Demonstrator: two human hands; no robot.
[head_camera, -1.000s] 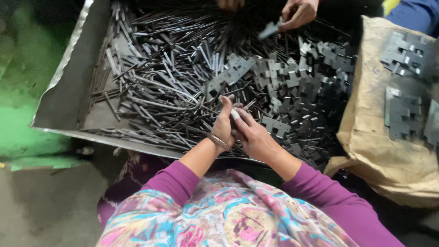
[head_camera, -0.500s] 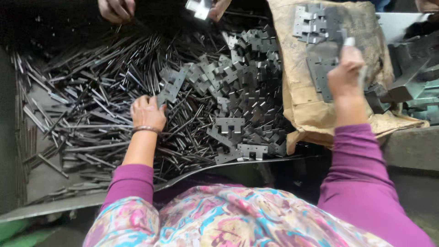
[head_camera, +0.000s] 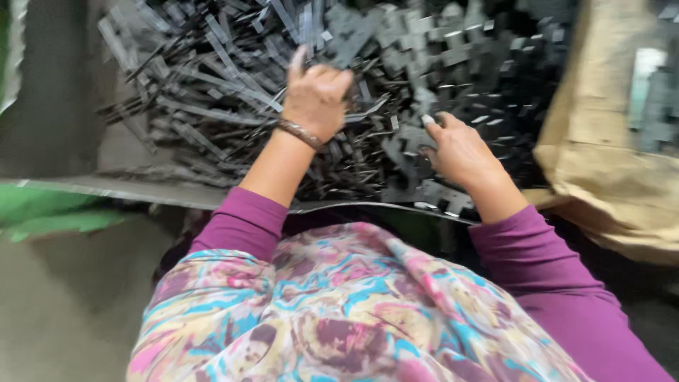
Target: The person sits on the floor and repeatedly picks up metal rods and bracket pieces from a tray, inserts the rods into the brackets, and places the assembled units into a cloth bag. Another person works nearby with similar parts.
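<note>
metal tray (head_camera: 64, 185) is lying in front of me, holding a heap of dark metal strips (head_camera: 205, 92) and cross-shaped plates (head_camera: 453, 64), with a brown sack (head_camera: 608, 170) sitting just beside it. my left hand (head_camera: 316, 99) is resting half-curled on the strips, gripping nothing i can make out. my right hand (head_camera: 460, 152) is lying loosely open, fingers touching the cross-shaped plates.

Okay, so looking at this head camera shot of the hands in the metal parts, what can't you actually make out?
- Left hand, head view: its own back hides the palm, so whether it grips any metal strips cannot be told.
- Right hand: fingertips lie among the cross-shaped plates; a grip cannot be told.
- Motion blur smears single parts in the pile.
- Brown sack: cut off by the right edge, its contents blurred.
- Metal tray: top and left edges cut it off.
</note>
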